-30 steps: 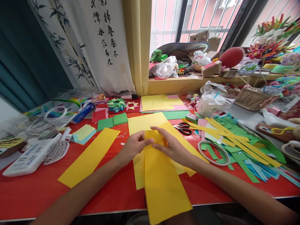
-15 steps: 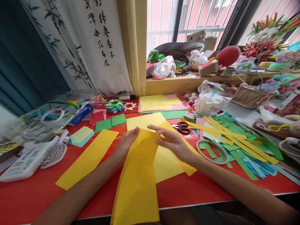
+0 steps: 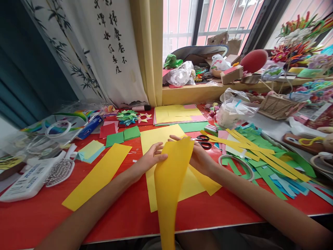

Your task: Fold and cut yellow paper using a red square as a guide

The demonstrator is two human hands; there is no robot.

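A yellow paper strip (image 3: 170, 173) hangs upright between my two hands, its lower end reaching past the table's front edge. The thumb of my left hand (image 3: 149, 158) presses on the strip's upper left side, with the fingers curled at that edge. My right hand (image 3: 201, 158) grips the upper right side; its fingers are partly hidden behind the strip. Beneath them lies a larger pale yellow sheet (image 3: 149, 139), with another yellow piece (image 3: 208, 182) on its right side. A second yellow strip (image 3: 97, 177) lies flat to the left of my hands.
Black-handled scissors (image 3: 204, 142) and a tape roll (image 3: 251, 173) lie right of my hands, beside a heap of green, blue and yellow strips (image 3: 262, 170). Green squares (image 3: 114, 139), a white bottle (image 3: 28, 180) and a stack of sheets (image 3: 177, 114) sit left and behind.
The yellow strip has shifted right and turned, so it looks narrower. My right hand has moved right and partly behind it; my left hand has moved slightly right, its thumb now on the front.
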